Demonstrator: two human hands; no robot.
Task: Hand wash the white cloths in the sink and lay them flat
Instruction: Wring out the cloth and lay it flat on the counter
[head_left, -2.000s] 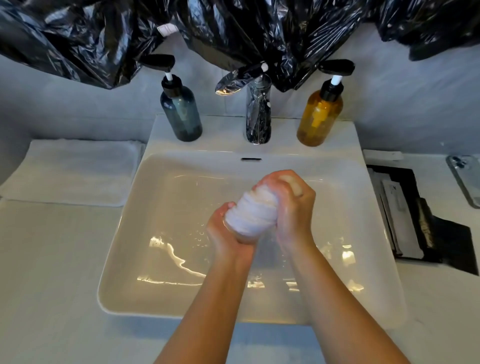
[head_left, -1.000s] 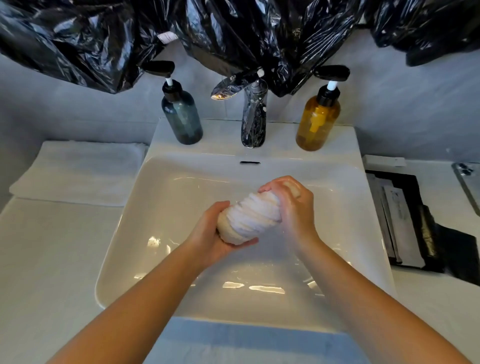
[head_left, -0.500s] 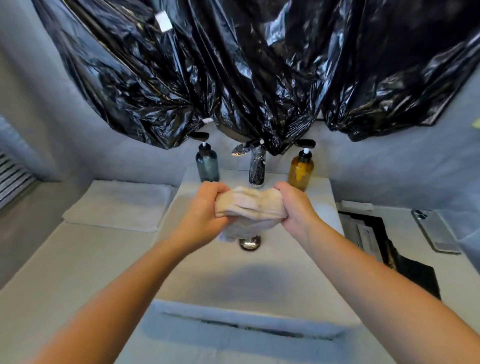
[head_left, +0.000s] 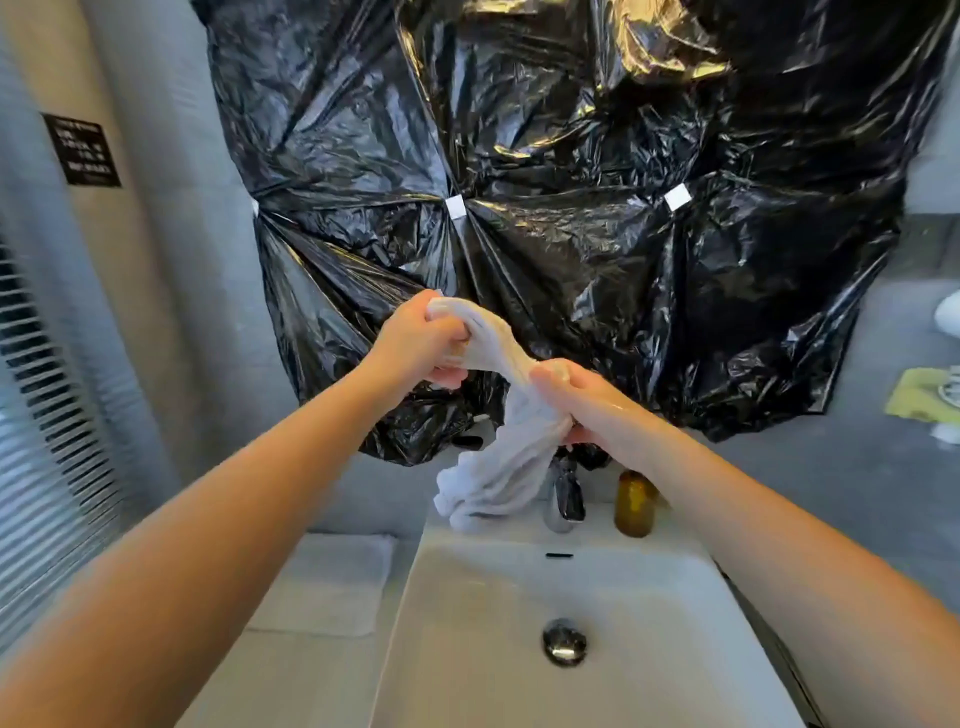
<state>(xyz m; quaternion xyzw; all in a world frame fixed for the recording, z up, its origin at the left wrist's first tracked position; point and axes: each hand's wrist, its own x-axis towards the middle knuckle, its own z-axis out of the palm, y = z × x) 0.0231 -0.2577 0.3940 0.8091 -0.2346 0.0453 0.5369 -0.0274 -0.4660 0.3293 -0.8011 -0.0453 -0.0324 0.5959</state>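
Note:
A wet white cloth hangs high above the white sink, twisted into a rope. My left hand grips its upper end. My right hand grips it lower down, and the loose end dangles below that hand in front of the faucet. A second white cloth lies folded flat on the counter left of the sink.
An amber pump bottle stands right of the faucet. The drain plug sits in the basin's middle. Black plastic sheeting covers the wall above. A slatted vent is on the left.
Both hands rose from the basin with the bunched cloth and pulled apart. The cloth now stretches and partly hangs loose. The view tilted up toward the black plastic.

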